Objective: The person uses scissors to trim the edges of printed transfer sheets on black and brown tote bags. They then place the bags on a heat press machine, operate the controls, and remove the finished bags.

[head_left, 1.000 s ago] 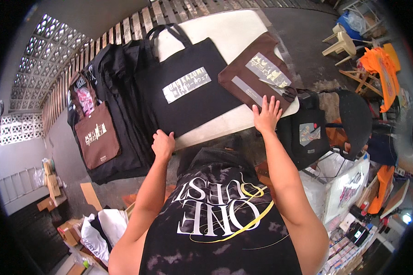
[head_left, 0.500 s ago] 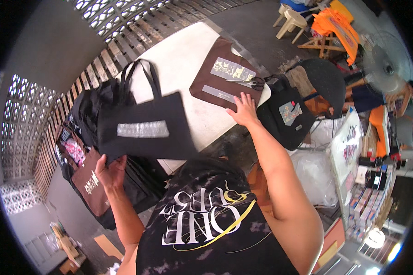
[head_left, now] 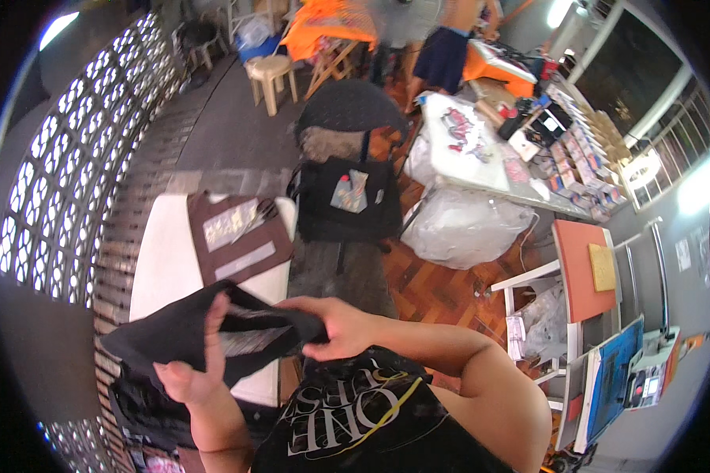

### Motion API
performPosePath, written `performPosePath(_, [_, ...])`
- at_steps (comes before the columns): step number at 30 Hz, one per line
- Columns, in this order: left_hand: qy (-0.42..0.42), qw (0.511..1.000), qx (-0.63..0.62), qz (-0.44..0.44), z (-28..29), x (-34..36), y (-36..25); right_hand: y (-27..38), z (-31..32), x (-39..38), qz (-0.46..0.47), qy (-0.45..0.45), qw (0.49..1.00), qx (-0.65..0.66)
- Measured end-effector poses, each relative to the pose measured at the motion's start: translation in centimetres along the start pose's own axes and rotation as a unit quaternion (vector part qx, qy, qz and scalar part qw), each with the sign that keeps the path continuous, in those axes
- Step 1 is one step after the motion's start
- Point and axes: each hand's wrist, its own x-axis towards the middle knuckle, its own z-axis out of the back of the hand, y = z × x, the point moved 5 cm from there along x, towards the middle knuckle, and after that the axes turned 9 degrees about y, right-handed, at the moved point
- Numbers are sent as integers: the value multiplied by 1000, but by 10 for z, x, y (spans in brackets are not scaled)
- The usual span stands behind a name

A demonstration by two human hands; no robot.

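A black tote bag point(head_left: 162, 327), bunched and partly folded, hangs before me over the near part of the white table, its greyish panel partly hidden by folds. Its right edge is pinched by my right hand point(head_left: 339, 327), thumb and fingers closed around the fabric. Against the bag's near side is my left hand point(head_left: 196, 374), fingers stretched upward and thumb spread away, slightly blurred. Beyond the bag, a brown tote bag point(head_left: 259, 243) with pale printed panels lies flat on the white table point(head_left: 162, 244). Dark-handled scissors point(head_left: 268, 209) rest on its far right corner.
A black chair point(head_left: 351, 110) just past the table holds another black bag point(head_left: 367, 213). Farther right stand a covered work table point(head_left: 489, 150) and a large clear plastic bag point(head_left: 465, 225). A cream stool point(head_left: 272, 75) is farther away. Dark fabric lies at lower left.
My view has swung right. My right hand has left the brown bag and taken the black tote's edge. My left hand's grip has loosened into stretched fingers, and the tote has folded.
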Motion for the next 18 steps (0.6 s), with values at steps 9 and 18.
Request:
performPosePath(9, [125, 903, -410, 10, -226, 221, 123, 92, 195, -284, -105, -603, 713, -342])
performPosePath(18, [84, 910, -393, 100, -425, 346, 243, 251, 300, -511, -81, -760, 491, -418])
